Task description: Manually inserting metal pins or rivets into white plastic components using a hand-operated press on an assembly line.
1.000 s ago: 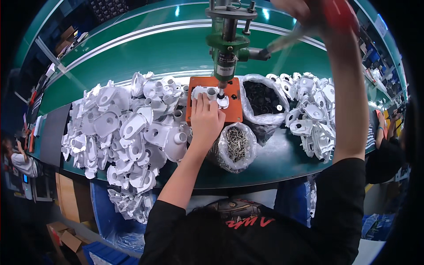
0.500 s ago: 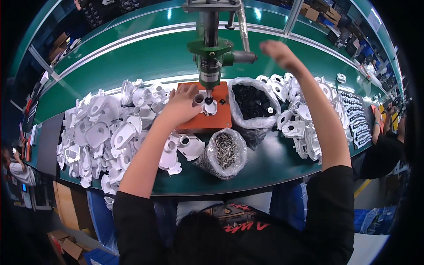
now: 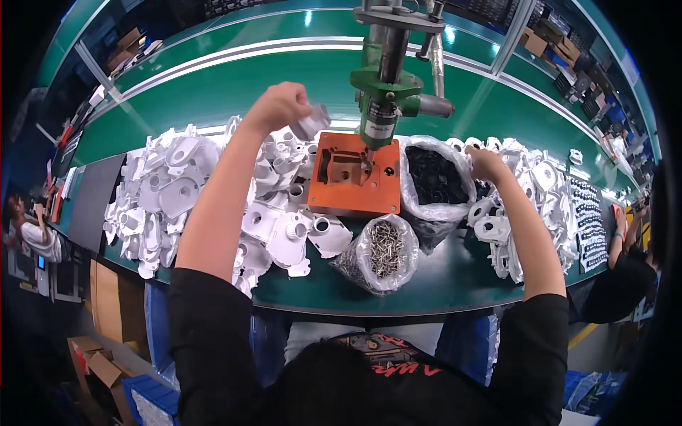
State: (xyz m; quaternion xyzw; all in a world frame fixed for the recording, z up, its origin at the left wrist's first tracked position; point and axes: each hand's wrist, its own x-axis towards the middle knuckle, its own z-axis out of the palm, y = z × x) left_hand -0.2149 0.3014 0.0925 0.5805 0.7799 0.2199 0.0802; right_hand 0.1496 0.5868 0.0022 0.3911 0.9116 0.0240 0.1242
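My left hand (image 3: 280,106) is closed on a white plastic part (image 3: 312,123), raised above the back left corner of an orange fixture block (image 3: 355,197). The block's recess shows bare orange metal, with no white part in it. Over it stands a green hand press (image 3: 387,89), its metal tip just above the block. My right hand (image 3: 488,165) is at the right rim of a clear bag of black plastic pieces (image 3: 433,174), next to the right pile of white parts (image 3: 529,188). Its fingers look apart, and I see nothing held in them.
A large heap of white plastic parts (image 3: 177,188) covers the left of the green table (image 3: 327,290). In front of the block stands a clear bag of small metal pins (image 3: 386,248). Small parts lie in rows on a tray (image 3: 588,220) at the right, near another person's arm (image 3: 619,231).
My left hand has lifted a white part out of the block and moved up and away. My right hand has come down from beside the press handle to the bag's rim. The view has shifted slightly.
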